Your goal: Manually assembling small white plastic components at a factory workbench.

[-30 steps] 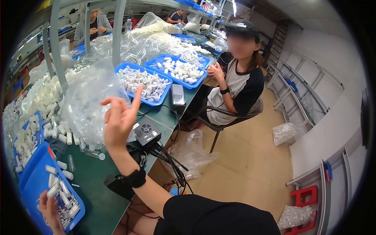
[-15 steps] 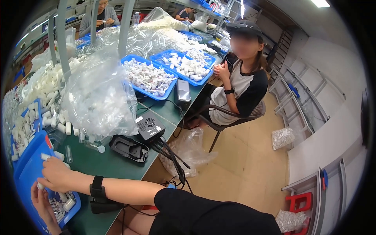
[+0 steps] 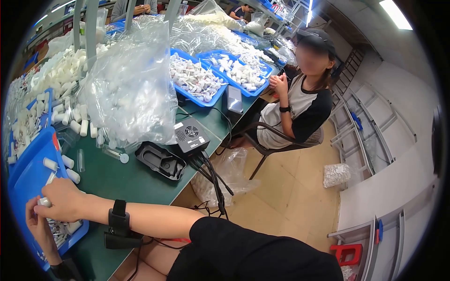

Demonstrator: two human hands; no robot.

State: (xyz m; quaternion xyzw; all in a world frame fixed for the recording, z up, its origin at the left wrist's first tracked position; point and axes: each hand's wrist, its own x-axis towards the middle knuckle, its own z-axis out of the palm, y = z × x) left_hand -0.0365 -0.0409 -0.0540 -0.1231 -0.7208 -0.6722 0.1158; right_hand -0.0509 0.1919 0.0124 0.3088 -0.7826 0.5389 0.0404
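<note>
At the lower left, both my hands meet over a blue tray [image 3: 28, 168]. A small white cylindrical cap [image 3: 44, 202] sits between them, pinched by my right hand [image 3: 63, 200] and touched by the curled fingers of my left hand [image 3: 38, 225]. My right fingertips are partly hidden. A slim whitish piece [image 3: 51, 177] shows just beyond the right knuckles; I cannot tell whether it is held. Below the hands, the tray contains many small white parts [image 3: 60, 232]. Another white cap [image 3: 50, 163] lies in the tray beyond my right hand.
A large clear plastic bag [image 3: 129, 93] stands on the green table [image 3: 110, 175] among heaped white caps. Near the edge are a black moulded case [image 3: 161, 160] and a black box with cables [image 3: 191, 135]. Blue trays [image 3: 199, 100] of white parts lie farther back. A person [image 3: 300, 89] sits at right.
My view has shifted, so the table appears higher. My right hand has drawn nearer to me over the tray, closer to my left hand, uncovering the slim whitish piece.
</note>
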